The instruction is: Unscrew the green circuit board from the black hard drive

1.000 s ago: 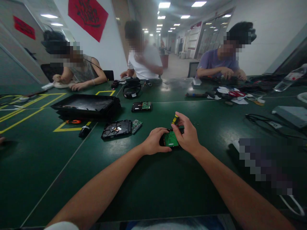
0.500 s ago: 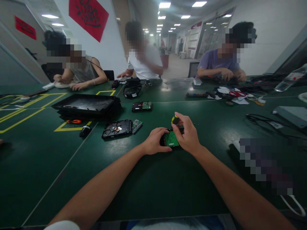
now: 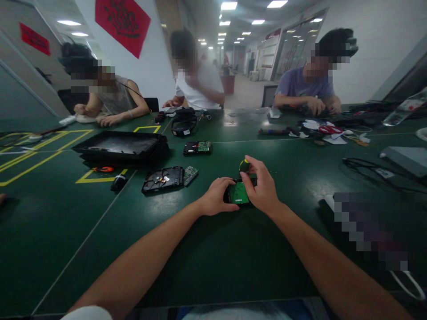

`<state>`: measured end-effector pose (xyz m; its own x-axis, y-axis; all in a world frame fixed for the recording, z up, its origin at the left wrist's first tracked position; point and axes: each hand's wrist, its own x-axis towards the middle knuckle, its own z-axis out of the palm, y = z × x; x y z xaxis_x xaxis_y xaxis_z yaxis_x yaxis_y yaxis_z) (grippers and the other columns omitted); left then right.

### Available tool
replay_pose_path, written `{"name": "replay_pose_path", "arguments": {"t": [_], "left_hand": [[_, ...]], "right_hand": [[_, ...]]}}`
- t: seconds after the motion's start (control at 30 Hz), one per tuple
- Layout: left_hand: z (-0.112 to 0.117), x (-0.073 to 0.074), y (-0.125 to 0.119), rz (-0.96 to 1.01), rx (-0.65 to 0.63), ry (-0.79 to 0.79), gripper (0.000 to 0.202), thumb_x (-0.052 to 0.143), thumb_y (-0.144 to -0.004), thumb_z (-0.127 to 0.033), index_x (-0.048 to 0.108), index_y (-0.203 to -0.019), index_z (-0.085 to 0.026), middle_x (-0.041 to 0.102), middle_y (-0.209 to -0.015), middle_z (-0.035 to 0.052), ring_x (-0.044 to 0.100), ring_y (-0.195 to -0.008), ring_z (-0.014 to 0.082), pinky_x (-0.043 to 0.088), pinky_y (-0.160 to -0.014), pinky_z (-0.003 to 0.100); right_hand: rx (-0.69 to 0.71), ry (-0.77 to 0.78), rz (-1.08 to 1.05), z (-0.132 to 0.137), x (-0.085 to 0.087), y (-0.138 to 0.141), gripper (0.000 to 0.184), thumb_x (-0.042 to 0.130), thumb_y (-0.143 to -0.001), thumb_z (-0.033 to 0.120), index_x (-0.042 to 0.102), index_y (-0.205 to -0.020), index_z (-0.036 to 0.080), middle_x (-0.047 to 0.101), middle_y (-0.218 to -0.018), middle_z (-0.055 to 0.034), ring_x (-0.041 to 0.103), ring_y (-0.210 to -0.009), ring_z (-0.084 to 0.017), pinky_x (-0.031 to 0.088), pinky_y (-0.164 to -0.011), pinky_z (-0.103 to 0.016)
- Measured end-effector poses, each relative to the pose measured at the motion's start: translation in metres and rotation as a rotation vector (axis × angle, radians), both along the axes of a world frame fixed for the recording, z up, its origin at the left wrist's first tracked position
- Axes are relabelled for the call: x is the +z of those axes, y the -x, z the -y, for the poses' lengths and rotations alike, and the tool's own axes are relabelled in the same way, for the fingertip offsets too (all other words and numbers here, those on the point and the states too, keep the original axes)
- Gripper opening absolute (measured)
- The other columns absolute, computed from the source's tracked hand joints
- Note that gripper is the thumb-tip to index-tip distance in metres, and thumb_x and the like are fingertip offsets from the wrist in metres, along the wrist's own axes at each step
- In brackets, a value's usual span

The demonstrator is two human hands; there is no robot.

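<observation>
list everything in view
table: 1, green, across view
drives: 3, black, one centre, two left
screwdriver: 1, yellow-black, centre
loose board: 1, green, left
tray: 1, black, left
tape: several, yellow, left
cables: several, black, right
box: 1, grey, right
bottle: 1, clear, far right
posters: 2, red, upper left
lights: several, white, ceiling
people: 3, varied tops, opposite
clutter: several, mixed, far side
left hand: 1, bare, holding drive
right hand: 1, bare, holding screwdriver

White left sleeve (image 3: 88, 313), bare forearms (image 3: 147, 249), blue clothing (image 3: 190, 314) below
</observation>
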<state>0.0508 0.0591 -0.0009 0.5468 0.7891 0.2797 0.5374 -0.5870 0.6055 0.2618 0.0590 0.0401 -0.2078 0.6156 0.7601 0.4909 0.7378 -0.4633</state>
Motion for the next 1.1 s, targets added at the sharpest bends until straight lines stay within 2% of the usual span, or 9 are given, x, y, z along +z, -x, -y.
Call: {"name": "replay_pose_path", "arguments": {"t": [0.13, 0.3, 0.5, 0.67, 0.9, 1.1], "left_hand": [[0.0004, -0.0016, -0.0007, 0.01, 0.01, 0.011, 0.081, 0.089, -0.069, -0.051, 0.053, -0.135, -0.022, 0.055, -0.143, 0.0153, 0.052, -0.135, 0.037, 0.033, -0.12, 0.062], [0.0004, -0.0002, -0.0002, 0.011, 0.004, 0.006, 0.081, 0.09, -0.068, -0.05, 0.054, -0.134, -0.023, 0.056, -0.142, 0.0148, 0.053, -0.134, 0.037, 0.039, -0.117, 0.059], [0.0, -0.0005, 0.0004, 0.003, 0.005, -0.013, 0.082, 0.09, -0.068, -0.052, 0.054, -0.135, -0.022, 0.057, -0.142, 0.0153, 0.054, -0.133, 0.0368, 0.04, -0.117, 0.058], [-0.0005, -0.0014, 0.0007, -0.007, 0.007, -0.004, 0.081, 0.09, -0.068, -0.053, 0.055, -0.136, -0.024, 0.056, -0.143, 0.0143, 0.052, -0.136, 0.0378, 0.037, -0.119, 0.06], [0.0006, -0.0002, 0.0006, -0.003, 0.005, -0.008, 0.081, 0.089, -0.069, -0.053, 0.055, -0.136, -0.022, 0.056, -0.142, 0.0158, 0.053, -0.135, 0.0373, 0.035, -0.12, 0.061], [0.0003, -0.0012, 0.0007, 0.008, 0.008, -0.007, 0.081, 0.09, -0.068, -0.052, 0.055, -0.135, -0.024, 0.057, -0.143, 0.0141, 0.053, -0.135, 0.0375, 0.035, -0.12, 0.06]], "right_hand": [[0.003, 0.004, -0.004, -0.0005, 0.0002, 0.0, 0.051, 0.057, -0.102, 0.031, 0.043, -0.15, 0.033, 0.062, -0.129, -0.0099, 0.068, -0.102, -0.025, 0.061, -0.093, -0.049], [0.023, 0.037, -0.03, -0.0011, -0.0022, -0.0006, 0.052, 0.058, -0.102, 0.031, 0.04, -0.151, 0.032, 0.064, -0.135, -0.0097, 0.071, -0.106, -0.025, 0.06, -0.098, -0.05], [-0.004, -0.026, 0.001, -0.0001, 0.0002, -0.0014, 0.052, 0.063, -0.099, 0.032, 0.047, -0.148, 0.033, 0.064, -0.129, -0.0094, 0.069, -0.108, -0.027, 0.061, -0.095, -0.05], [0.048, 0.04, -0.019, -0.0001, -0.0006, -0.0019, 0.054, 0.055, -0.102, 0.029, 0.038, -0.154, 0.033, 0.061, -0.139, -0.01, 0.069, -0.114, -0.027, 0.059, -0.101, -0.053], [-0.02, -0.018, -0.007, -0.0005, -0.0011, -0.0004, 0.054, 0.064, -0.098, 0.032, 0.046, -0.148, 0.034, 0.063, -0.128, -0.0089, 0.069, -0.101, -0.025, 0.062, -0.093, -0.049], [0.043, 0.046, -0.051, -0.0013, -0.0048, 0.0006, 0.056, 0.057, -0.102, 0.03, 0.037, -0.154, 0.032, 0.062, -0.137, -0.0107, 0.07, -0.109, -0.026, 0.06, -0.1, -0.051]]}}
